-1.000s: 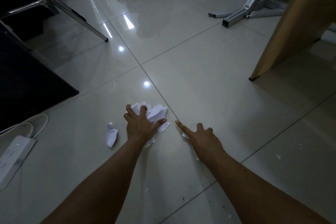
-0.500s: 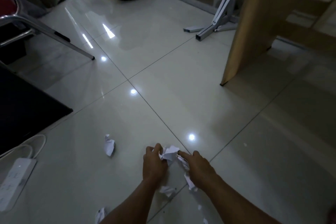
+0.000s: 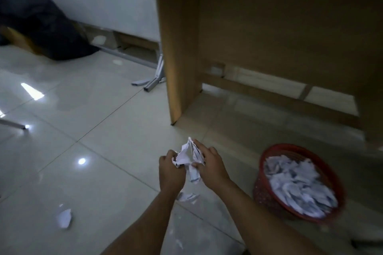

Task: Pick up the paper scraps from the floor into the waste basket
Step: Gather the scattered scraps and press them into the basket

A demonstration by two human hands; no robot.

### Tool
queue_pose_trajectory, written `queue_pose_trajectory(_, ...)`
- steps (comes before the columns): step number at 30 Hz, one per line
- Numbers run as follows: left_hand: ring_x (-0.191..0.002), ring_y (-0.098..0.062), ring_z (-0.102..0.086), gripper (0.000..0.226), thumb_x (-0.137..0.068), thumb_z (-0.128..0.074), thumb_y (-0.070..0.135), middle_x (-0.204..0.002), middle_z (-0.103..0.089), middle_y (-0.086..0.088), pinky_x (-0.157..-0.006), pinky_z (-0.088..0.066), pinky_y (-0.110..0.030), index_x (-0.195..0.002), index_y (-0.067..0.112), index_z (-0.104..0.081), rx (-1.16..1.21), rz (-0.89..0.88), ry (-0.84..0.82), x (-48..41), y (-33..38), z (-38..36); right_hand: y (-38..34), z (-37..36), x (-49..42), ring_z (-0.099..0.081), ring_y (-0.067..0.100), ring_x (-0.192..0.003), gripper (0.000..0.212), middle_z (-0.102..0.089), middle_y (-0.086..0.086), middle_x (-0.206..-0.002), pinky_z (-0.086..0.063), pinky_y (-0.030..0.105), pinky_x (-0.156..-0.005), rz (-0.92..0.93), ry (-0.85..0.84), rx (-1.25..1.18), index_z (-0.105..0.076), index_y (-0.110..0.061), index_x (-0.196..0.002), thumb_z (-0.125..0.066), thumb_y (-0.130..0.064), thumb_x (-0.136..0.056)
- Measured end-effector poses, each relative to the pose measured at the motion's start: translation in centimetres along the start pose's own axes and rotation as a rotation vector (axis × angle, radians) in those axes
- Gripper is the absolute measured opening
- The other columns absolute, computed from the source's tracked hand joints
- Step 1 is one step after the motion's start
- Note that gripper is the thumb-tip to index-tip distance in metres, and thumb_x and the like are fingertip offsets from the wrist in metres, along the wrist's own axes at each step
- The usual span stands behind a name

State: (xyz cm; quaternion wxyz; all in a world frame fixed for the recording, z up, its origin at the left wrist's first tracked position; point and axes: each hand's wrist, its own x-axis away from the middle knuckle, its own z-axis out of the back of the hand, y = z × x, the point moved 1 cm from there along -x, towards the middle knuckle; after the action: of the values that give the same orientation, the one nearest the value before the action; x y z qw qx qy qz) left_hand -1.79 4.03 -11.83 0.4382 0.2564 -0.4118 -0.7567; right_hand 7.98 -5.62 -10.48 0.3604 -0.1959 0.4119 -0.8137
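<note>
Lying on the floor just beneath the grip was one loose scrap (image 3: 187, 196), another scrap (image 3: 64, 218) well to its left. The left hand (image 3: 171, 170) and right hand (image 3: 213, 168) together pinched a crumpled paper wad (image 3: 187, 155). Right of it stood the paper-filled red waste basket (image 3: 267, 198); beyond, a wooden desk (image 3: 178, 47).
</note>
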Motion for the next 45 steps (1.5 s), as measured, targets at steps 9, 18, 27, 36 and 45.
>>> queue_pose_trajectory(9, -0.078, -0.015, -0.051, 0.018, -0.078, -0.068, 0.006, -0.097, -0.057, -0.01, -0.068, -0.039, -0.024, -0.094, 0.01, -0.063, 0.196, -0.215, -0.094, 5.7, 10.8, -6.1, 2.5, 14.0, 7.2, -0.052, 0.017, -0.104, 0.06, -0.052, 0.008, -0.12, -0.034, 0.019, -0.082, 0.036, 0.453, 0.051, -0.039, -0.034, -0.145, -0.062, -0.017, -0.092)
queue_pose_trajectory(18, -0.08, -0.015, -0.053, 0.033, -0.075, -0.071, 0.006, -0.099, -0.049, -0.001, -0.066, -0.045, -0.023, -0.091, 0.025, -0.05, 0.268, -0.375, -0.099, 10.2, 17.9, -14.3, 12.1, 21.5, 12.1, -0.053, 0.019, -0.119, 0.044, -0.057, 0.005, -0.132, -0.034, 0.019, -0.099, -0.088, 0.548, 0.262, -0.055, -0.018, -0.134, -0.065, -0.022, -0.091)
queue_pose_trajectory(27, -0.103, -0.021, -0.048, 0.036, -0.077, -0.059, 0.017, -0.117, -0.048, -0.008, -0.088, -0.044, -0.03, -0.112, 0.018, -0.052, 0.065, -0.506, -0.303, 10.4, 16.8, -23.2, 17.4, 23.8, 12.7, -0.049, 0.019, -0.127, 0.05, -0.049, -0.001, -0.139, -0.036, 0.03, -0.108, -0.283, 0.38, 0.121, -0.043, -0.021, -0.14, -0.053, -0.041, -0.095)
queue_pose_trajectory(36, -0.144, -0.022, -0.02, 0.104, -0.082, -0.059, 0.062, -0.159, -0.011, 0.002, -0.113, -0.016, -0.029, -0.153, 0.02, 0.004, -0.655, -0.477, -1.099, 8.1, 16.5, -24.3, 19.0, 22.6, 12.5, 0.015, 0.014, -0.146, 0.125, 0.024, -0.011, -0.158, -0.021, 0.042, -0.118, -0.262, -0.087, 0.437, 0.018, -0.046, -0.147, -0.072, -0.069, -0.063)
queue_pose_trajectory(45, -0.145, -0.018, 0.018, 0.117, -0.075, -0.059, 0.072, -0.155, 0.026, 0.005, -0.116, 0.007, -0.041, -0.146, 0.031, 0.024, -1.017, -1.009, -1.193, 6.9, 16.8, -21.7, 19.0, 21.8, 12.4, 0.007, 0.026, -0.149, 0.106, 0.014, -0.004, -0.161, -0.008, 0.042, -0.121, -0.362, -0.147, 0.612, 0.007, -0.03, -0.153, -0.057, -0.07, -0.079)
